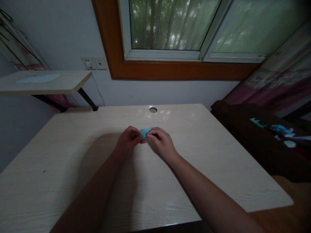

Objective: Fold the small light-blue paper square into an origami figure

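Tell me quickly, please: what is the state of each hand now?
Left hand: closed, pinching the left end of the turquoise piece, apparently paper.
Right hand: closed, pinching the same piece's right end.

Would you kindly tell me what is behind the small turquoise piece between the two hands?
Beyond the turquoise piece, the pale desktop shows, with a round hole near its far edge. Whatever lies directly behind the piece, the left hand and the right hand is covered.

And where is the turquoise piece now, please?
In the head view, the turquoise piece is just left of centre, held between left hand and right hand, below the desk hole.
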`<state>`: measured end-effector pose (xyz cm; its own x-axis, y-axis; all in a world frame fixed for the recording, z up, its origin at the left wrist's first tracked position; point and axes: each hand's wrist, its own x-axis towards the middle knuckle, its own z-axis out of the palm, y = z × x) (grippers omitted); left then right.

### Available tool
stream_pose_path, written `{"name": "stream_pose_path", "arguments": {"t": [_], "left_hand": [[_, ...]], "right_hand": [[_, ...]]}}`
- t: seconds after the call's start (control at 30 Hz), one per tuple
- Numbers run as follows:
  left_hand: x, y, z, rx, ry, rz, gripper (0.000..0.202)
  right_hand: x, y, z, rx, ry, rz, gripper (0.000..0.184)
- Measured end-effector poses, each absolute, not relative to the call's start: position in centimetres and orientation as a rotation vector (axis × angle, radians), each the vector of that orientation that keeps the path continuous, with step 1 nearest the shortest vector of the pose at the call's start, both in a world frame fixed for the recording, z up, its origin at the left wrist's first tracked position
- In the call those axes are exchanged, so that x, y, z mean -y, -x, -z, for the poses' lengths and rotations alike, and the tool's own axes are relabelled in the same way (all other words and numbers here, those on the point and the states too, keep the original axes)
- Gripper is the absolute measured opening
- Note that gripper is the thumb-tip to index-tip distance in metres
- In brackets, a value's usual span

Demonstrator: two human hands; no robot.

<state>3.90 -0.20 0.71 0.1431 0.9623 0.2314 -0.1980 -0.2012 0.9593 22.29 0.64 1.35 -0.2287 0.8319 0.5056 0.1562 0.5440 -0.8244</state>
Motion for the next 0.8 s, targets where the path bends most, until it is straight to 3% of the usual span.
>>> {"name": "stream_pose_path", "arguments": {"t": [0.8], "left_hand": [[0.7, -3.9, -0.8, -1.135, -1.653, -1.249, 0.023]], "right_hand": [[-0.5, -21.9, -0.7, 1.584, 0.913, -0.876, 0.009]]}}
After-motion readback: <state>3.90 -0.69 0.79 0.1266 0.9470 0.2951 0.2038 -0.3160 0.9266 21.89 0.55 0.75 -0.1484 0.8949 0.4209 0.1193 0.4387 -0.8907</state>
